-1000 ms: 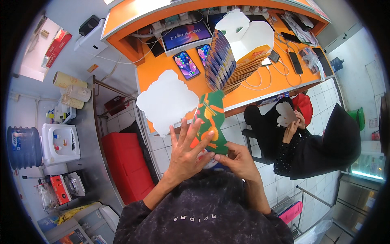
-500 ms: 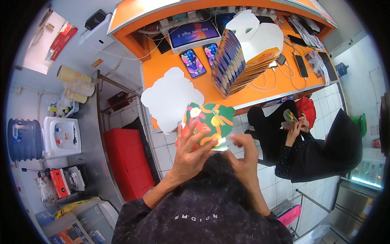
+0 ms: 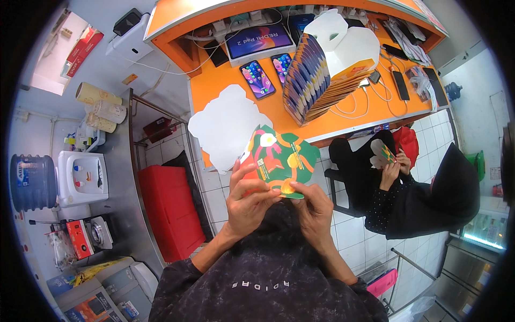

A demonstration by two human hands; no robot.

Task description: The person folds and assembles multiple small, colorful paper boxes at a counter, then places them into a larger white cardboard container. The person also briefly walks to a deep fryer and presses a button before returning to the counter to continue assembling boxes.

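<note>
Both my hands grip a printed cardboard box blank (image 3: 279, 158), green with orange, red and yellow patterns, held tilted in front of my chest. My left hand (image 3: 248, 198) has its fingers behind the card and its thumb at the near edge. At the lower right edge my right hand (image 3: 312, 209) pinches the card between thumb and fingers. Just beyond, white unfolded box blanks (image 3: 228, 126) lie on the orange table's left front corner. Further right stands a row of nested blue and brown folded cartons (image 3: 308, 80), with white box pieces (image 3: 354, 51) behind them.
On the orange table (image 3: 214, 75) lie two lit phones (image 3: 257, 79) (image 3: 281, 65), a tablet box (image 3: 260, 43) and cables with a dark phone (image 3: 399, 86). A person in black (image 3: 424, 198) sits at right, holding a similar card. A red box (image 3: 169, 212) stands left by a steel counter (image 3: 126, 188).
My right hand has come in from beside the card and now pinches its lower right edge. The card has turned slightly, showing more of its patterned face.
</note>
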